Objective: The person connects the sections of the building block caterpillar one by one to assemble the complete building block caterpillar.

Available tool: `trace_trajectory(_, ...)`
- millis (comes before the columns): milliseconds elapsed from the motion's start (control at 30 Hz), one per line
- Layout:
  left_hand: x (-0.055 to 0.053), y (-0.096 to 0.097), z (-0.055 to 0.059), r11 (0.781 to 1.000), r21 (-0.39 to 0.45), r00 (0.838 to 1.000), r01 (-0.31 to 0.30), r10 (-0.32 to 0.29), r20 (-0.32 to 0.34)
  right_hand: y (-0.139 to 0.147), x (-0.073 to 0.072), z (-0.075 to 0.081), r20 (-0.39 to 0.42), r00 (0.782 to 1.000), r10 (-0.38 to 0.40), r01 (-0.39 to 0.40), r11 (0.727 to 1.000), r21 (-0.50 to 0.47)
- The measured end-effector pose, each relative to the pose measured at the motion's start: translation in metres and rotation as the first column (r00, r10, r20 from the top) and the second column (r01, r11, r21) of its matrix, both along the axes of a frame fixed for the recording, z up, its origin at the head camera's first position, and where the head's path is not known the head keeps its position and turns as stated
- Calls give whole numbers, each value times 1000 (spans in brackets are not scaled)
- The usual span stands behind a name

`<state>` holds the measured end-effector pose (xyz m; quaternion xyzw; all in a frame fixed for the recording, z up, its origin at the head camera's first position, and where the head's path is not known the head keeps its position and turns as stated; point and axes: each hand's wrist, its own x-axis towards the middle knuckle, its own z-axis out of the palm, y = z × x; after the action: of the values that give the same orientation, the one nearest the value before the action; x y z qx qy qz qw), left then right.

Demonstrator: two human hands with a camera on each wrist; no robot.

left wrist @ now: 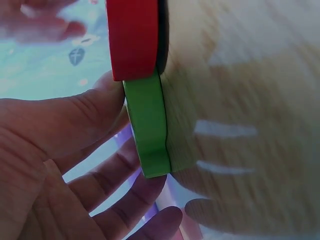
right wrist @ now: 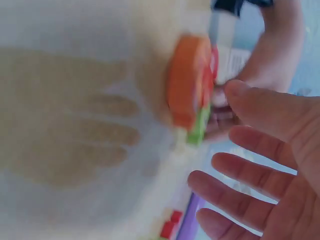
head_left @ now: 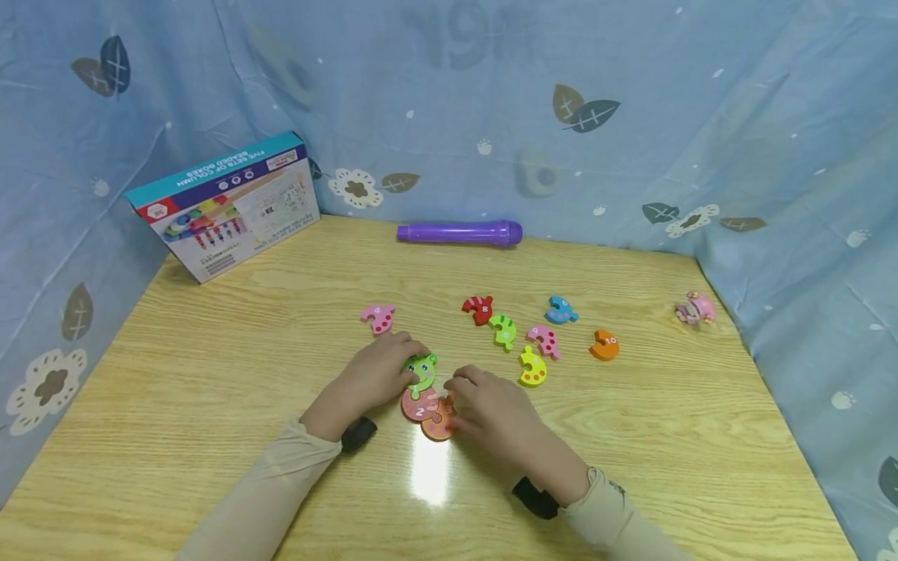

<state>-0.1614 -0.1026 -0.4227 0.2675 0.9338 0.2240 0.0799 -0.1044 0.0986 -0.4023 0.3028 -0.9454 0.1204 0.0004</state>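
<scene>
On the table, a green caterpillar-head puzzle piece [head_left: 423, 372] with a smiling face joins a red piece numbered 2 [head_left: 417, 406], and an orange piece [head_left: 436, 428] joins that one. My left hand [head_left: 377, 371] holds the green head between thumb and fingers; the left wrist view shows the green edge [left wrist: 146, 125] against them. To the right, my right hand [head_left: 501, 413] is beside the orange piece, fingers spread. From the right wrist, a gap shows between these fingers and the orange edge [right wrist: 185, 82]. Nearest the left fingers lies a pink piece numbered 4 [head_left: 380, 319].
Loose numbered pieces lie to the right: red [head_left: 479, 310], green [head_left: 503, 333], pink [head_left: 544, 341], yellow [head_left: 532, 368], blue [head_left: 560, 310] and orange [head_left: 605, 345]. Behind are a purple microphone-shaped toy [head_left: 459, 233] and a box [head_left: 231, 206]. A small pink figure [head_left: 696, 308] sits far right.
</scene>
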Motion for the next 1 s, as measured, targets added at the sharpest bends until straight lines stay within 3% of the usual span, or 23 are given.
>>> trace_trajectory(133,-1,-2,1,1000,2,1000,1,-1,-10,1,-28,14,22,1000,3,-2,999,-38)
trace_trajectory(300,-1,-3,1,1000,0,1000,0,0,-7,-8,-79,29,88,994,66,-59,996,-73)
trace_trajectory(433,-1,-2,0,1000,12,1000,16,-16,4,-22,-116,28,155,982,110,-96,991,-96)
trace_trajectory(567,0,-1,-1,1000,10,1000,26,-26,0,-43,-142,19,225,966,128,-112,990,-83)
trace_trajectory(733,0,0,-2,999,35,999,29,-28,-16,-65,-158,2,240,962,130,-125,991,-38)
trace_trajectory(1000,-2,-1,-3,999,37,999,32,-31,-24,-77,-160,-10,228,972,61,-65,998,10)
